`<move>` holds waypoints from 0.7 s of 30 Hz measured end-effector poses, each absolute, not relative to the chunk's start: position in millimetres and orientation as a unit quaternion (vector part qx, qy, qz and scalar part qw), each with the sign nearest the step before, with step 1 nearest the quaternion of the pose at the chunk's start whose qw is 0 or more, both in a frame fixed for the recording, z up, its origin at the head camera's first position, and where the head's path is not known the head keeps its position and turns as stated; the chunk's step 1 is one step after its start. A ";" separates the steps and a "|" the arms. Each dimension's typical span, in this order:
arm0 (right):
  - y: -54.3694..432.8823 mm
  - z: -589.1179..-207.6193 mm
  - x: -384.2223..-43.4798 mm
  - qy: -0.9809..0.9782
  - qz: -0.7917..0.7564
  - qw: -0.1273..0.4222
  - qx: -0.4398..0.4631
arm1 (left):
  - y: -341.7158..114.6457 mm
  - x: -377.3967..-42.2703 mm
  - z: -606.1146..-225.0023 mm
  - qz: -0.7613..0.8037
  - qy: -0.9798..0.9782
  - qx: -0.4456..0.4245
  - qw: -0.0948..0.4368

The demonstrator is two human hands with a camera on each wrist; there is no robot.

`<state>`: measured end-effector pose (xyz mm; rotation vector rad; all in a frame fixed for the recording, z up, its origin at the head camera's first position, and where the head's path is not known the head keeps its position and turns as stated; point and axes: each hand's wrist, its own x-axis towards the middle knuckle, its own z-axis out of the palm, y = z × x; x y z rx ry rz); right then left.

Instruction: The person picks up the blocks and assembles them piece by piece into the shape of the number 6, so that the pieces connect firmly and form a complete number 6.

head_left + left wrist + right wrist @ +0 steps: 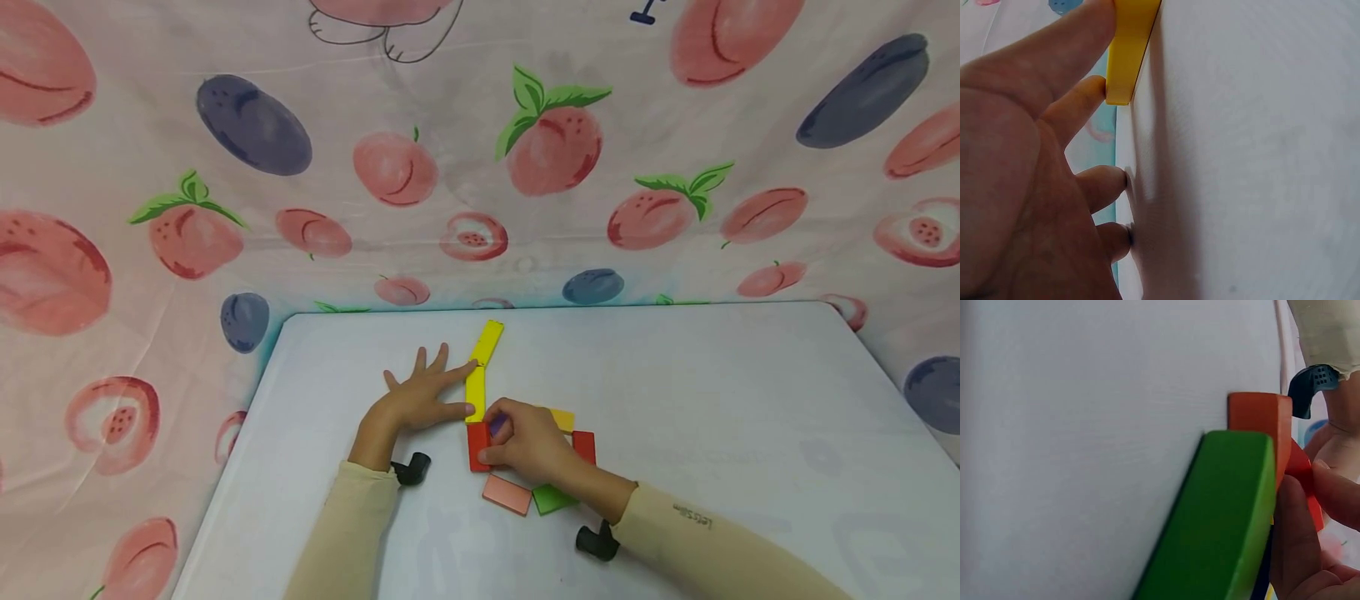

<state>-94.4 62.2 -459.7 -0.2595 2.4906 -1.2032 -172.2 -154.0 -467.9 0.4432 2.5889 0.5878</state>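
Note:
My left hand (pixel 423 400) lies spread, its index finger and thumb touching the left side of the lower yellow block (pixel 476 393). An upper yellow block (pixel 491 340) meets that one at an angle. Just below stands a red block (pixel 477 450); my right hand (pixel 534 446) pinches it with curled thumb and index finger, as the red block (pixel 1300 472) in the right wrist view shows. Between these fingers a purple block (pixel 497 424) peeks out, mostly hidden. In the left wrist view, fingertips rest against the edge of a yellow block (pixel 1127 69).
Around my right hand lie a pink block (pixel 507 495), a green block (pixel 553 499), a second red block (pixel 584 446) and an orange-yellow block (pixel 562 419), partly covered. They form a rough ring on the white table (pixel 712 400). A fruit-print cloth (pixel 465 108) hangs behind.

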 end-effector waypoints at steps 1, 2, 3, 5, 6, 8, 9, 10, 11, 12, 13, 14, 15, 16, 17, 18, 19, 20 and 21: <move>62.1 -459.9 -94.7 0.883 -0.424 0.179 -0.093 | -153.7 -172.4 -468.2 0.213 0.938 0.161 0.223; 62.0 -460.0 -94.9 0.884 -0.422 0.179 -0.094 | -153.5 -172.6 -468.4 0.213 0.938 0.161 0.223; 61.9 -460.0 -95.0 0.884 -0.420 0.179 -0.095 | -153.4 -172.8 -468.6 0.213 0.938 0.161 0.223; 61.9 -460.1 -95.4 0.885 -0.417 0.181 -0.098 | -153.2 -173.1 -468.7 0.214 0.937 0.161 0.223; 62.0 -460.2 -95.5 0.885 -0.417 0.182 -0.099 | -153.1 -173.3 -468.7 0.214 0.937 0.161 0.223; 62.3 -460.6 -95.8 0.886 -0.414 0.184 -0.103 | -153.1 -173.3 -468.6 0.214 0.937 0.160 0.224; 62.5 -460.8 -96.0 0.886 -0.412 0.184 -0.105 | -153.1 -173.3 -468.6 0.214 0.937 0.160 0.225; 62.8 -461.2 -96.2 0.886 -0.411 0.185 -0.105 | -153.0 -173.3 -468.6 0.214 0.937 0.160 0.225; 63.2 -461.5 -96.3 0.886 -0.411 0.186 -0.106 | -152.9 -173.5 -468.8 0.213 0.937 0.160 0.224; 63.6 -461.8 -96.4 0.886 -0.410 0.186 -0.108 | -152.7 -173.5 -468.8 0.213 0.937 0.159 0.225; 64.0 -462.0 -96.7 0.887 -0.408 0.186 -0.108 | -152.5 -173.4 -468.8 0.213 0.938 0.159 0.224; 64.4 -462.1 -96.9 0.888 -0.407 0.184 -0.109 | -152.3 -173.4 -468.7 0.212 0.938 0.159 0.224; 64.7 -462.4 -97.1 0.889 -0.406 0.182 -0.111 | -152.2 -173.7 -468.9 0.212 0.938 0.159 0.223; 65.0 -462.4 -97.2 0.890 -0.404 0.180 -0.114 | -152.1 -173.7 -468.8 0.213 0.938 0.159 0.223; 65.1 -462.3 -97.5 0.891 -0.401 0.178 -0.118 | -152.0 -173.7 -468.7 0.213 0.938 0.158 0.223; 65.2 -462.4 -97.7 0.892 -0.398 0.177 -0.119 | -151.8 -173.4 -468.4 0.213 0.938 0.158 0.223; 65.2 -462.2 -98.0 0.892 -0.397 0.177 -0.122 | -151.8 -173.4 -468.2 0.213 0.938 0.158 0.223; 65.0 -462.1 -98.3 0.892 -0.395 0.178 -0.126 | -151.8 -173.4 -468.0 0.213 0.938 0.158 0.223; 64.8 -462.1 -98.6 0.893 -0.393 0.180 -0.127 | -151.8 -173.5 -467.9 0.213 0.938 0.157 0.223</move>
